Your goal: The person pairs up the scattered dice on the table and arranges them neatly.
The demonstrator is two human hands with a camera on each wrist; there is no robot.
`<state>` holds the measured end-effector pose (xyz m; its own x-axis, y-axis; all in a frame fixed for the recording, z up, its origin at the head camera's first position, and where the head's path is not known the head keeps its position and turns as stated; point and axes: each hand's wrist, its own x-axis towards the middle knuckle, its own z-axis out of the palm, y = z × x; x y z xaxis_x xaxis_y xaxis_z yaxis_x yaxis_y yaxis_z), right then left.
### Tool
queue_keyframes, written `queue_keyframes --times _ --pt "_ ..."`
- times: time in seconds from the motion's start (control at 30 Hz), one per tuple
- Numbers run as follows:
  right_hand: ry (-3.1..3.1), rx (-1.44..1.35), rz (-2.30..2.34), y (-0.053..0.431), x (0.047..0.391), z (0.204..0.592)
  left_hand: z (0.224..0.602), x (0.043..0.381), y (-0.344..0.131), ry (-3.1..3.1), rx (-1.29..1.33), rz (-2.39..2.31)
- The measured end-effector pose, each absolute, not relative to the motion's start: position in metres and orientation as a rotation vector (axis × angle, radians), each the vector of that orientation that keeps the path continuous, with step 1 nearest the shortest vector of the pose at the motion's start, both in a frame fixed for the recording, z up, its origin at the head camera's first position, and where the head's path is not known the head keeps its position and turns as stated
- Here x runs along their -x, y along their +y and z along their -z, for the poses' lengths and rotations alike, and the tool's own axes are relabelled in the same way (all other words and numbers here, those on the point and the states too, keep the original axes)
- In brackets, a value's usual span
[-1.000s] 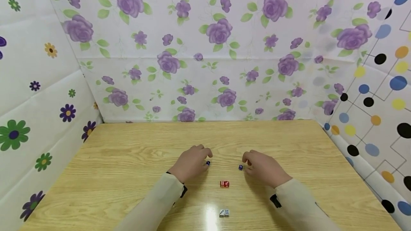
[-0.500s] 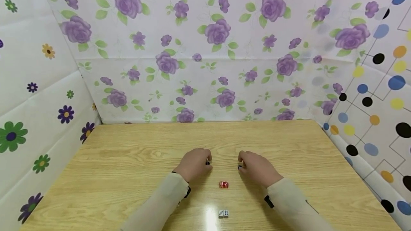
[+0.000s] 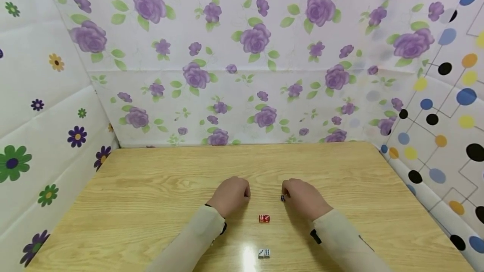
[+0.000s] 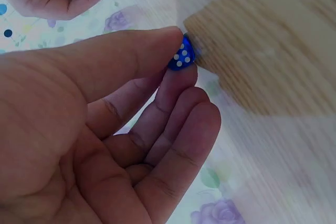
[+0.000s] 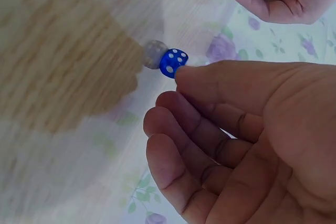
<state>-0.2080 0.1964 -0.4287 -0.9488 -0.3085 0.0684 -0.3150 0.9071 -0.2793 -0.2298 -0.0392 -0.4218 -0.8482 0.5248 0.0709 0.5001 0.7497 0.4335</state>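
My left hand (image 3: 230, 196) pinches a blue die (image 4: 182, 54) with white dots between thumb and fingertip, low over the wooden table. To its right, my right hand (image 3: 307, 200) holds a second blue die (image 5: 173, 62) at the tip of the thumb; the fingertip behind it is hidden. The second die's reflection shows on the glossy surface beside it. In the head view the left die is almost covered by the fingers. The remaining fingers of both hands are loosely bent.
Two red dice (image 3: 261, 218) sit side by side on the table (image 3: 159, 205), nearer to me than the hands. Closer still are two white dice (image 3: 261, 253), also side by side. Patterned cloth (image 3: 234, 95) stands along the table's back and sides.
Both hands have come down onto the blue dice, and their fingers have closed on them. The right hand has moved a little to the left. The red and white dice stay put.
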Motion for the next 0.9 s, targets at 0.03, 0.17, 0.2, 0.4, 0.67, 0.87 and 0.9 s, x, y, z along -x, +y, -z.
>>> queue_keyframes --times 0.03,0.17,0.2,0.4,0.67,0.87,0.9 --pt "-3.045 -0.501 -0.45 0.1963 0.2076 0.4286 0.4216 0.2294 -0.0386 2.895 -0.852 -0.688" --pt "-3.059 -0.5 -0.486 0.1951 0.2067 0.4274 0.4211 0.2293 -0.0364 2.937 -0.854 -0.636" --pt "-3.061 -0.497 -0.491 0.195 0.2067 0.4271 0.4213 0.2293 -0.036 2.942 -0.858 -0.63" --pt "-3.052 -0.511 -0.478 0.193 0.2044 0.4266 0.4231 0.2277 -0.0341 2.949 -0.853 -0.586" --pt "-3.03 -0.533 -0.473 0.1941 0.2012 0.4252 0.4233 0.226 -0.0318 2.97 -0.874 -0.561" --pt "-3.014 -0.555 -0.466 0.1908 0.199 0.4257 0.4228 0.2263 -0.0327 2.946 -0.878 -0.605" --pt "-3.009 -0.572 -0.468 0.1898 0.1982 0.4258 0.4228 0.2262 -0.033 2.943 -0.876 -0.608"
